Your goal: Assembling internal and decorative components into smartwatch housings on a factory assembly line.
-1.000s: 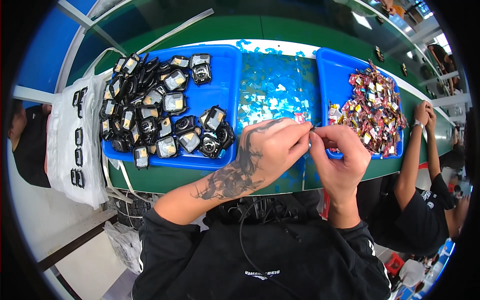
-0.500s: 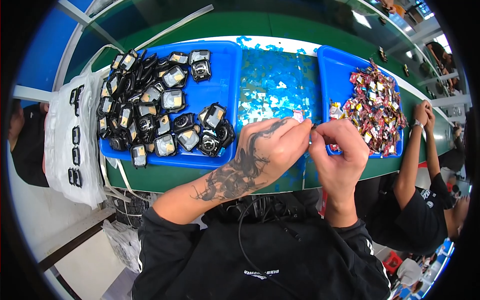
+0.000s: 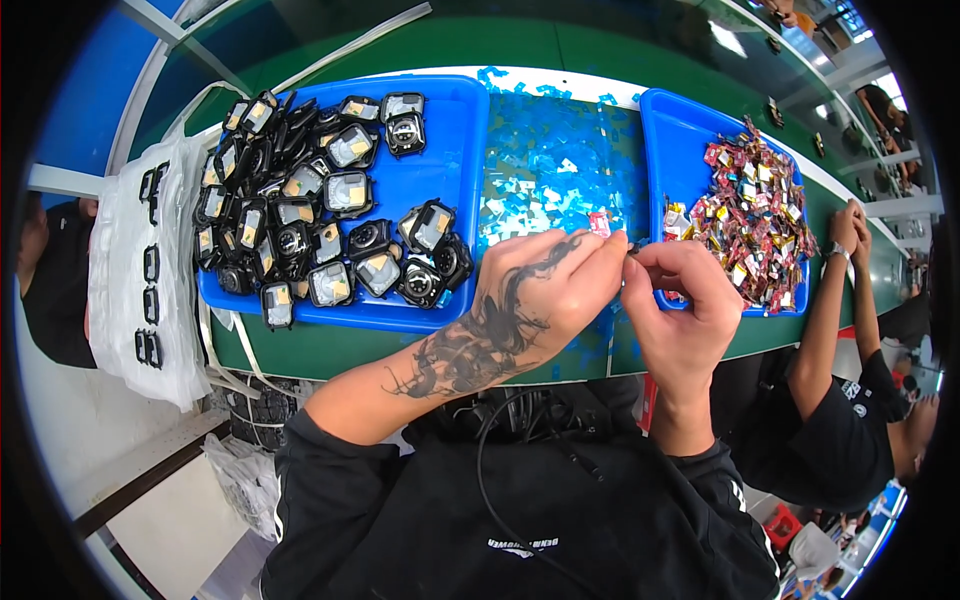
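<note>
My left hand (image 3: pixel 555 285) is closed in a pinch over the middle of the bench. A small red-and-white piece (image 3: pixel 600 223) sticks out beyond its fingers, like the pieces in the right tray. My right hand (image 3: pixel 690 300) is pinched too, its fingertips almost meeting the left ones. A tiny dark bit shows between the fingertips, too small to name. Under and beyond my hands lies a scatter of small blue film pieces (image 3: pixel 545 165). The right blue tray (image 3: pixel 675 140) holds a heap of small red, white and yellow flexible parts (image 3: pixel 760 220).
At left, a large blue tray (image 3: pixel 455 130) holds many black smartwatch casings (image 3: pixel 350 195). White plastic sheeting with black frames (image 3: pixel 150 265) lies farther left. The green bench (image 3: pixel 480 45) continues beyond the trays. A co-worker's clasped hands (image 3: pixel 848 228) rest at the bench on the right.
My hands stay pinched together at nearly the same place. Slightly more of the red-and-white piece shows beyond my left fingers. The whole view has shifted a little.
</note>
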